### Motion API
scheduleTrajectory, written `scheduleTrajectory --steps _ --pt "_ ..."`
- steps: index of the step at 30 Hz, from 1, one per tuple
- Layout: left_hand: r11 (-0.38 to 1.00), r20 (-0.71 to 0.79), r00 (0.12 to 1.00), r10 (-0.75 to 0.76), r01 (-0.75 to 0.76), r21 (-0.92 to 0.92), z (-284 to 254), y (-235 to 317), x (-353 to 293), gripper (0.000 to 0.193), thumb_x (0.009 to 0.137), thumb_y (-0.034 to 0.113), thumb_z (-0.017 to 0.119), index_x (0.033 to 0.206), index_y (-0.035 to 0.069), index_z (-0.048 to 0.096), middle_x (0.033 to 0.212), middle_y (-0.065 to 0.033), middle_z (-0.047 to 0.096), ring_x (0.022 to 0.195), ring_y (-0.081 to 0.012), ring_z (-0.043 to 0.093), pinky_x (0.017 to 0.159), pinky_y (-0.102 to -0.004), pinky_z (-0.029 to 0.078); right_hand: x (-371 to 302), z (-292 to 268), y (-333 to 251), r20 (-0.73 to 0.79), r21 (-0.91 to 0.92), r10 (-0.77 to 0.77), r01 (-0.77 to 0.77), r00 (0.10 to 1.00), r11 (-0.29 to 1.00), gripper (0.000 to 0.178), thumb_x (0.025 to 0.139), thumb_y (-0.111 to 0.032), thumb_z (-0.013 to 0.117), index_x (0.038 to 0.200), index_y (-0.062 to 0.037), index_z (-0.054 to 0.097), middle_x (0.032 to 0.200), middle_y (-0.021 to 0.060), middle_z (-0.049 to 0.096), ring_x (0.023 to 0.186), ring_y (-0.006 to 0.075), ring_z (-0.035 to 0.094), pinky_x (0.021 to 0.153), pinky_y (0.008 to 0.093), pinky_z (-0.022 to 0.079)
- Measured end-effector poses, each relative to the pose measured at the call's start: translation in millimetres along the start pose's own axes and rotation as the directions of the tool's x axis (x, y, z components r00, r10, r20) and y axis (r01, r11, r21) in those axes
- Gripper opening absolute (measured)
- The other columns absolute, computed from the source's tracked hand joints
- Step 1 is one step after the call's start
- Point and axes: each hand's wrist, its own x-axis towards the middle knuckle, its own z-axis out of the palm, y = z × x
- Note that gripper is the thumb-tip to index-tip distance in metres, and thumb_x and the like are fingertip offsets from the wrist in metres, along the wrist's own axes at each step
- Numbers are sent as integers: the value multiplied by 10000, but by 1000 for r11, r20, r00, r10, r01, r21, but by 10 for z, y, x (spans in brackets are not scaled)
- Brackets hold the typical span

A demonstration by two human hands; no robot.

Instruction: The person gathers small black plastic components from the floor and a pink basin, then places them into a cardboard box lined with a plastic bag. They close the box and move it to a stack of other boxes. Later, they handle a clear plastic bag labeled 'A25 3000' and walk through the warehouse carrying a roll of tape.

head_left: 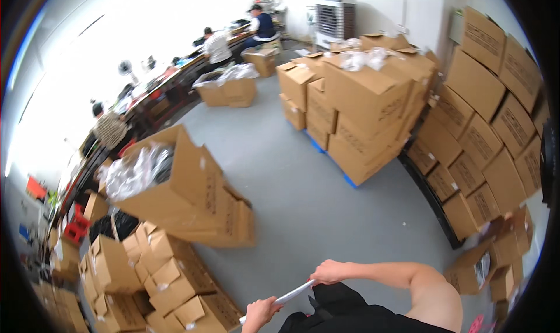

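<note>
Both of my hands are closed around a slim white bar at the bottom of the head view, in front of my dark clothing. My left hand wraps it near its lower left end. Higher up, my right hand grips the other end, where a small bit of red shows. The bar slants up from left to right between them. What it belongs to, if anything, cannot be seen. Cartons stand nearest to my left hand, stacked just beyond it on the left.
Tall open cartons with clear plastic stand left. Ahead, stacked cartons rest on a blue pallet. A carton wall lines the right, above a black rail. Grey floor lies between. Several people sit along a far workbench.
</note>
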Motion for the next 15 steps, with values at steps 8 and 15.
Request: scheduleTrajectory --steps 8,15 --pt "980 -7 999 44 -45 -195 -203 96 190 342 895 326 468 772 53 634 668 -92 648 648 -250 641 619 -362 487 112 -196 241 15 155 -42 40 999 987 177 855 -252 505 878 -92 575 714 91 630 726 327 601 606 437 457" --pt "903 86 996 23 16 -428 219 -324 -217 332 891 320 484 833 37 648 677 -84 654 628 -188 638 610 -328 492 432 58 -73 116 217 -162 134 980 967 301 831 -357 549 835 -57 575 573 110 587 578 289 609 548 410 481"
